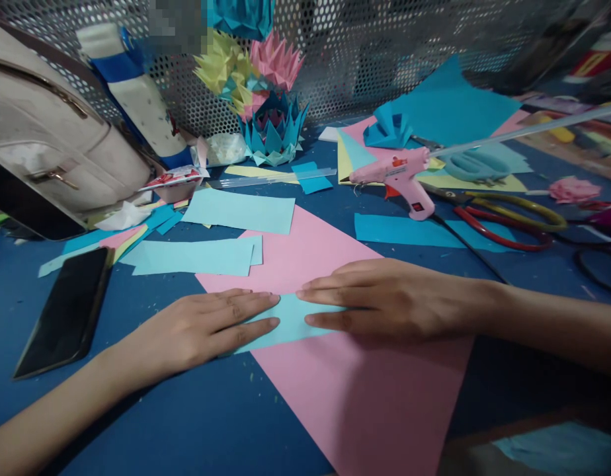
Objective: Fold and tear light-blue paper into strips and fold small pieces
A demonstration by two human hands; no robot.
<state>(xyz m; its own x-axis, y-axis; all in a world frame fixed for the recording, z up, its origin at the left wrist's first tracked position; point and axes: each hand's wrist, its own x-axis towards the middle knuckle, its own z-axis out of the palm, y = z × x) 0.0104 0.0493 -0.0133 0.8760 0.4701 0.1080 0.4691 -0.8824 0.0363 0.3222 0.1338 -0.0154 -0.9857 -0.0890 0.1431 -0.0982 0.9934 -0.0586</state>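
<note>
Both hands rest flat on a light blue paper strip (291,324), which lies across a large pink sheet (385,396). My left hand (196,327) covers the strip's left part, its fingers stretched out and pointing right. From the other side my right hand (385,297) presses on the right part, fingers straight and slightly apart. Only the middle of the strip and its lower edge show. Just beyond the hands lie more light blue strips (196,256), and another light blue piece (241,210) overlaps the pink sheet's far corner.
A pink glue gun (397,175) lies behind my right hand, near scissors (508,218) and a darker blue strip (385,229). Folded paper flowers (273,129) stand against the perforated metal panel (335,53). At left are a phone (65,311), a bag (52,125) and a bottle (137,92).
</note>
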